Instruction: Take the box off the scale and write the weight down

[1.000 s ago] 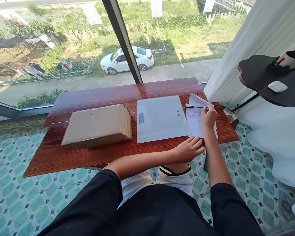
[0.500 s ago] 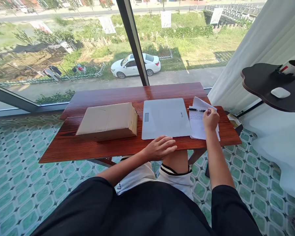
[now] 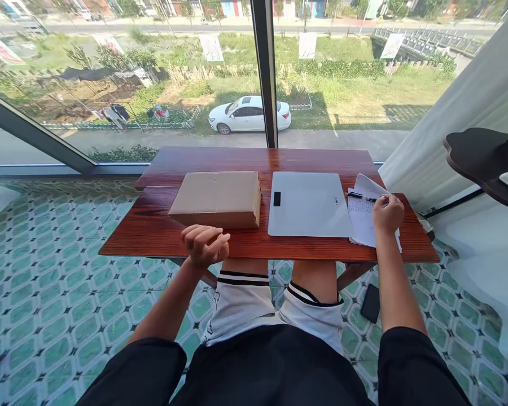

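My left hand (image 3: pixel 205 245) hovers at the desk's front edge, just before the cardboard box (image 3: pixel 218 192). Its fingers are loosely bent, with the thumb apart and nothing held. My right hand (image 3: pixel 388 214) rests on white sheets of paper (image 3: pixel 362 225) bearing rows of handwriting. Between its closed fingers is one end of a black pen (image 3: pixel 355 194), which points left across the page. A flat silver-grey scale (image 3: pixel 309 206) with a small dark display lies between the closed box and the paper.
The reddish-brown wooden desk (image 3: pixel 186 242) stands against large windows. A dark wavy-edged shelf (image 3: pixel 482 163) carrying a white rounded object juts in at right, beside a white curtain (image 3: pixel 440 124). A black flat object (image 3: pixel 370 303) lies on the tiled floor.
My left hand has moved left from before the scale to the front of the box. My right hand stays on the paper. The view has shifted left, and the scale's display looks darker.
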{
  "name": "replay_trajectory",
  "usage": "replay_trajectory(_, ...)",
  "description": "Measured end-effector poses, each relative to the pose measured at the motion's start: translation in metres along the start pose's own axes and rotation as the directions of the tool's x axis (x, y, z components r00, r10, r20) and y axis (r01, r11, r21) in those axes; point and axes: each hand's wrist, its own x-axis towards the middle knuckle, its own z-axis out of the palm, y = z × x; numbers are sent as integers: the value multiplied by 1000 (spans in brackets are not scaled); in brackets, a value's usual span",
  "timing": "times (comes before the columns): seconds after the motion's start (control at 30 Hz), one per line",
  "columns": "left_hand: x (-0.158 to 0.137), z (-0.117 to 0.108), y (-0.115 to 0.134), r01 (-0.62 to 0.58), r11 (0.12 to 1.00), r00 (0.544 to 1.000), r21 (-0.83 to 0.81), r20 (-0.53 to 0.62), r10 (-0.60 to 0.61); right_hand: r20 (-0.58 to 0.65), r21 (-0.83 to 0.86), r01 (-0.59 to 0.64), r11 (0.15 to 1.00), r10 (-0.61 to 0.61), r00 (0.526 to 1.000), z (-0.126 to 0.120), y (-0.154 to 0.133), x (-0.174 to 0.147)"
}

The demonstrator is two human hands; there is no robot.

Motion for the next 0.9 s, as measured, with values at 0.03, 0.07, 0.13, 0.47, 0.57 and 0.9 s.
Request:
replay_trajectory(0.03,-8,-2,-13,79,994,996,77,-54,-75,-11,-1,17,1000,-17,1000,-2,1,0)
replay_trajectory(0.07,-15,-4,-26,157,979,984,129,-100,-144,-17,-2,30,1000,-30,999,-3,1,0)
replay_trajectory(0.13,-21,-7,-50,321,929,929,184,-253,-271,-14,-1,59,998,-59,998,-7,1,0)
replay_trajectory(0.47,-42,15,-96,886,113,71,-450,-110,-991,-31,4,201,980,-201,979,-23,-7,-7)
replay_trajectory(0.57,-52,14,-96,871,-37,-11,-490,56,-998,-16,-3,214,977,-214,977,-27,-11,-9)
replay_trajectory(0.9,-7,6,-68,824,-192,-123,-533,162,-979,-10,23,280,960,-280,960,-31,-17,-11)
